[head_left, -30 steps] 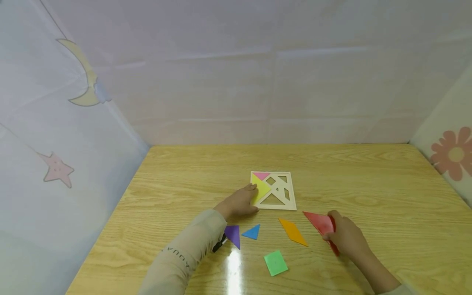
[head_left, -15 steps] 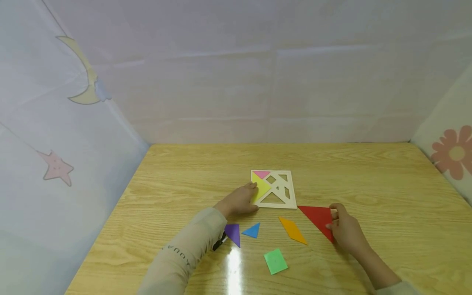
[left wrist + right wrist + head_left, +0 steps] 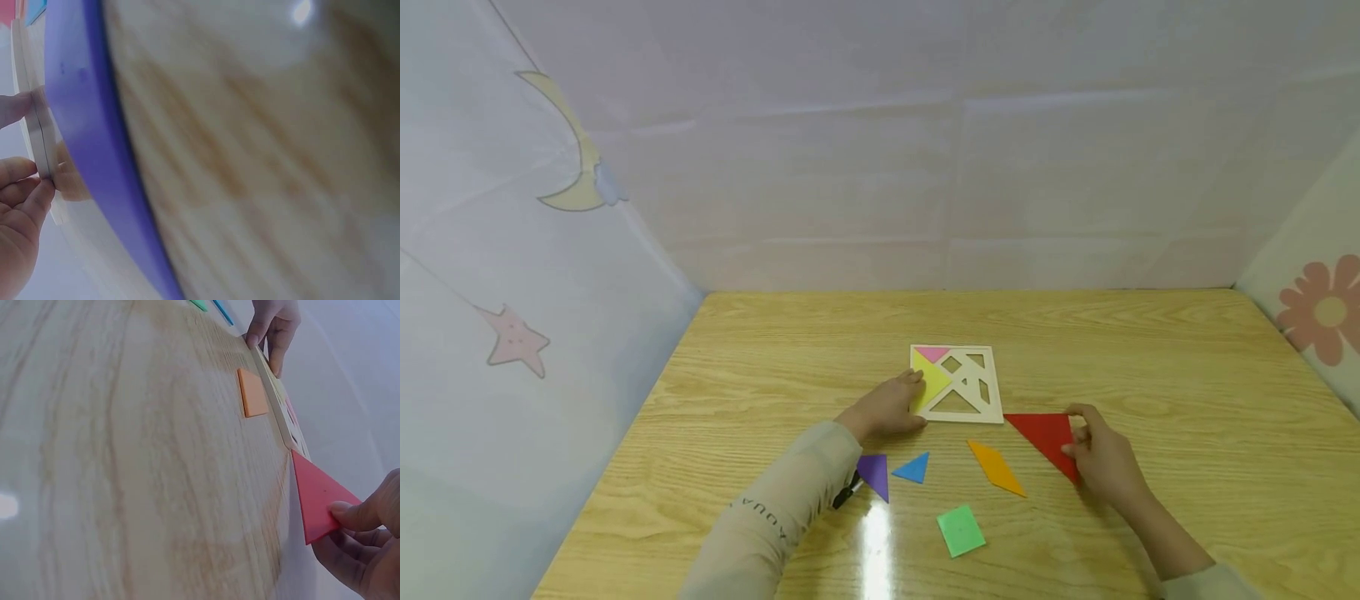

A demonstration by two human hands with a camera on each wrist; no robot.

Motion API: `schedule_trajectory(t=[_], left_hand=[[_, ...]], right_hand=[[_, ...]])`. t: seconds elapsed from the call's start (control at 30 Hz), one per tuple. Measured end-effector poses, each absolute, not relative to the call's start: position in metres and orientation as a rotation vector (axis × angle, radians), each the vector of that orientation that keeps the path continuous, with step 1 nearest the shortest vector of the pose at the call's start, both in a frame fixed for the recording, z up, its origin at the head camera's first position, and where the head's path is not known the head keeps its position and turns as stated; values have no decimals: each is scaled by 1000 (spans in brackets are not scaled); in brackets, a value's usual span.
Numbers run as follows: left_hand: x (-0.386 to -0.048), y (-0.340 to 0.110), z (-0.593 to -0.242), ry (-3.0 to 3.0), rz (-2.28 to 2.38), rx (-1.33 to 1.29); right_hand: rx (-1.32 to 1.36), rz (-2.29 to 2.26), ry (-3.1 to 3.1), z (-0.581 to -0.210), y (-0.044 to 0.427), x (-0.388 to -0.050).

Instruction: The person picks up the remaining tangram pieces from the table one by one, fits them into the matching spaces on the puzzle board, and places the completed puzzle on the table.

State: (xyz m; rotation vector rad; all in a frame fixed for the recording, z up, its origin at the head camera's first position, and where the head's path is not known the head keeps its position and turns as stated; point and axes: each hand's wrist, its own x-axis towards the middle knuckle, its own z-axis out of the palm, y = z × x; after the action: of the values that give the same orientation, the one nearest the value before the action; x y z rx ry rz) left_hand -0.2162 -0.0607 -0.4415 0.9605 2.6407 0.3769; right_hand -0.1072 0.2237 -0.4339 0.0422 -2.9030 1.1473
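My left hand (image 3: 887, 406) holds the left edge of a pale wooden tangram board (image 3: 997, 400), its fingertips at a large yellow triangle (image 3: 934, 382). In the left wrist view, the thumb and fingers (image 3: 31, 209) press at the board's side. A pink triangle (image 3: 932, 353) also lies in the board, while several cut-outs are bare. My right hand (image 3: 1105, 458) pinches a large red triangle (image 3: 1048, 439) between thumb and fingers, right of the board. One tip of the triangle is at or close to the board's lower right corner; contact is unclear.
On the wooden table (image 3: 760, 350) in front of the board lie an orange parallelogram (image 3: 996, 468), a blue triangle (image 3: 913, 469), a green square (image 3: 960, 532) and a purple piece (image 3: 875, 476) partly under the left sleeve. A small black object (image 3: 844, 493) shows beside that sleeve.
The red triangle has turned in my right hand's grip and come nearer the board's lower right corner, its upper edge now nearly level. My left hand has stayed on the board.
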Motion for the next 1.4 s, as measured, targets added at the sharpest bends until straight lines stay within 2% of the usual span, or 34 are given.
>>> schedule_trajectory(t=[0.47, 1.4], left_hand=[[-217, -60, -438, 2622, 385, 958], [-216, -58, -437, 2620, 390, 935]], right_hand=[[81, 1070, -2797, -429, 219, -111], [222, 1205, -2788, -435, 198, -137]])
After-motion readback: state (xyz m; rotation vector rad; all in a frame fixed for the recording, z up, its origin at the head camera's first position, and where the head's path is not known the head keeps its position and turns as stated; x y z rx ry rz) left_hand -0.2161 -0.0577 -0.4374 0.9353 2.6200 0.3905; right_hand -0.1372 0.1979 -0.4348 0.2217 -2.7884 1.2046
